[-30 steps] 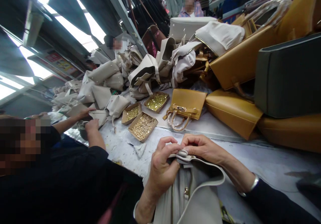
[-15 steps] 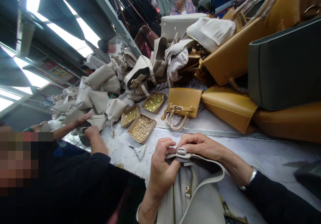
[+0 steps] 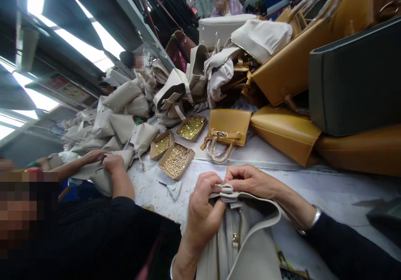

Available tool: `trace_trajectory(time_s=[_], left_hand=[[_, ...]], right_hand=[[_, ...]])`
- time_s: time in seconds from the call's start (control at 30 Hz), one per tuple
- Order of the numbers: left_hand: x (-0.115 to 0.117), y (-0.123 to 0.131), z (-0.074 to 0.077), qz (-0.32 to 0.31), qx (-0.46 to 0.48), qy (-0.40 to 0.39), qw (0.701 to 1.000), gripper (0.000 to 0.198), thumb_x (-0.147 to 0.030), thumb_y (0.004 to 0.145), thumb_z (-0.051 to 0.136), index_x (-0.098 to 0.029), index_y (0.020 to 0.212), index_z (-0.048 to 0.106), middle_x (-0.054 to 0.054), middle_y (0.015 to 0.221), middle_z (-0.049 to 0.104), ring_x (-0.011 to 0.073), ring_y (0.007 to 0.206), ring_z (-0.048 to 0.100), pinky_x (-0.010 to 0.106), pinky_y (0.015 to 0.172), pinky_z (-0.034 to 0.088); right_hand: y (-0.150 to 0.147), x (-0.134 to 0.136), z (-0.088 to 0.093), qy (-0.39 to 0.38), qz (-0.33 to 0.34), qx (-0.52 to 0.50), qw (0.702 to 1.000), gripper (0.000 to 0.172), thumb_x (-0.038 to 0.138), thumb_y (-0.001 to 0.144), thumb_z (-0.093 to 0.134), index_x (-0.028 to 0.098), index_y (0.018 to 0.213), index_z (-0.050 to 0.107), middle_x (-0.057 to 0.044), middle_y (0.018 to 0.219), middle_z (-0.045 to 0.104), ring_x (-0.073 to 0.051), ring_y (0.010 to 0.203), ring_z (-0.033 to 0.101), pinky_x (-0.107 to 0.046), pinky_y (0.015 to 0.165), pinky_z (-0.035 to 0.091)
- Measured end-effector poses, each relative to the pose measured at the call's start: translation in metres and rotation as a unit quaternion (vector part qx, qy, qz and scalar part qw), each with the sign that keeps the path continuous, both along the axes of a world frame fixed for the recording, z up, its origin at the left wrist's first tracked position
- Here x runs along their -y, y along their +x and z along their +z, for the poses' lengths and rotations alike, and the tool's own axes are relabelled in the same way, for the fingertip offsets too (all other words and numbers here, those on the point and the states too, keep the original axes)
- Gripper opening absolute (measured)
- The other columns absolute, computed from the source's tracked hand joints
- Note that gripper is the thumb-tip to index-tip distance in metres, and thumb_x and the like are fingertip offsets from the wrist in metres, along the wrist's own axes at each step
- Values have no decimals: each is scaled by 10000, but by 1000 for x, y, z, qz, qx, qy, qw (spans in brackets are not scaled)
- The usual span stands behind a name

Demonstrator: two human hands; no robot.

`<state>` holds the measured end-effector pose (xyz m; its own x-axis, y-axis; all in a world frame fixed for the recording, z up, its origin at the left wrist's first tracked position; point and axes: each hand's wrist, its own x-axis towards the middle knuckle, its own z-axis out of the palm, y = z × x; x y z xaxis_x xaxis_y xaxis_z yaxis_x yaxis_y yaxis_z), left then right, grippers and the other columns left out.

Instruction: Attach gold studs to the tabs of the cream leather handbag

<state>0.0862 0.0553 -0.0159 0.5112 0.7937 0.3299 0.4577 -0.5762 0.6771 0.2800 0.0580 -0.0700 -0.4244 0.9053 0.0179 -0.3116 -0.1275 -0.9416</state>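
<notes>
A cream handbag [image 3: 253, 246] lies before me with its top opening facing up, and its zip with a gold puller [image 3: 234, 239] shows inside. My left hand [image 3: 203, 213] is closed on the left side of the bag's far edge, thumb against a small looped strap tab [image 3: 227, 190]. From the right, my right hand [image 3: 250, 179] pinches the same edge just behind that tab. The fingertips of both hands are partly hidden behind the edge. The bag's lower part runs out of view.
Cardboard trays of small gold fittings [image 3: 176, 161] stand beyond my hands. A mustard handbag [image 3: 228, 125] sits beside them, with mustard and dark bags [image 3: 354, 79] piled right. Cream bags [image 3: 122, 108] heap at the back left. At left, a co-worker's hands [image 3: 112, 163] handle a cream bag.
My hands stay almost still on the bag's edge. At left, the co-worker has drawn a cream piece nearer to their body. The whole view has shifted slightly.
</notes>
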Motion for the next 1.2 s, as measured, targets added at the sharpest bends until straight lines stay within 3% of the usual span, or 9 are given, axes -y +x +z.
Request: trace_trajectory(time_s=[0.17, 0.33, 0.43, 0.73, 0.9, 1.07, 1.2], left_hand=[[-1, -1, 0, 0, 3, 7, 1000, 262, -34, 840, 613, -219, 1024, 598, 41, 1029, 614, 180, 966, 626, 281, 826, 531], [-2, 0, 2, 7, 20, 13, 1000, 279, -43, 833, 642, -221, 1043, 606, 39, 1043, 620, 178, 977, 627, 267, 811, 529], [-1, 1, 3, 4, 14, 4, 1000, 296, -27, 828, 640, -219, 1052, 623, 41, 1055, 623, 174, 971, 629, 265, 812, 530], [1, 1, 5, -27, 11, -14, 999, 252, -18, 845, 636, -216, 1000, 645, 35, 1073, 596, 156, 972, 634, 258, 856, 512], [-1, -2, 2, -32, 12, 10, 999, 322, 5, 843, 624, -234, 1057, 647, 30, 1090, 587, 152, 1001, 628, 254, 880, 501], [0, -1, 2, -27, 14, 21, 999, 315, -12, 846, 644, -242, 1060, 664, 31, 1084, 588, 157, 1006, 625, 255, 879, 506], [1, -1, 2, -22, 15, 21, 999, 318, -13, 836, 658, -239, 1059, 666, 33, 1085, 588, 157, 1004, 630, 255, 877, 512]], right_hand=[[-7, 2, 1, 59, -47, 49, 996, 368, 505, 910, 684, 170, 778, 609, 32, 727, 520, -113, 671, 437, -227, 611, 344], [-4, 3, -1, -4, -3, -48, 999, 381, 536, 860, 737, 160, 909, 695, 4, 808, 616, -130, 723, 525, -251, 686, 409], [2, 1, -3, -2, 5, -44, 999, 399, 551, 825, 770, 168, 926, 728, -6, 815, 622, -139, 730, 536, -248, 655, 418], [0, 1, -4, -33, 32, -33, 998, 379, 514, 839, 769, 162, 831, 627, 48, 678, 520, -83, 574, 388, -214, 510, 280], [-9, 3, -2, -6, -22, -4, 1000, 432, 525, 840, 763, 164, 734, 550, 68, 651, 439, -76, 589, 340, -206, 523, 256], [-2, 2, -4, -21, 15, -57, 998, 412, 544, 816, 782, 162, 939, 688, 32, 742, 551, -97, 635, 447, -220, 581, 353], [6, 0, -8, -2, 24, -38, 999, 397, 535, 812, 790, 161, 936, 747, 6, 768, 582, -112, 665, 481, -225, 576, 365]])
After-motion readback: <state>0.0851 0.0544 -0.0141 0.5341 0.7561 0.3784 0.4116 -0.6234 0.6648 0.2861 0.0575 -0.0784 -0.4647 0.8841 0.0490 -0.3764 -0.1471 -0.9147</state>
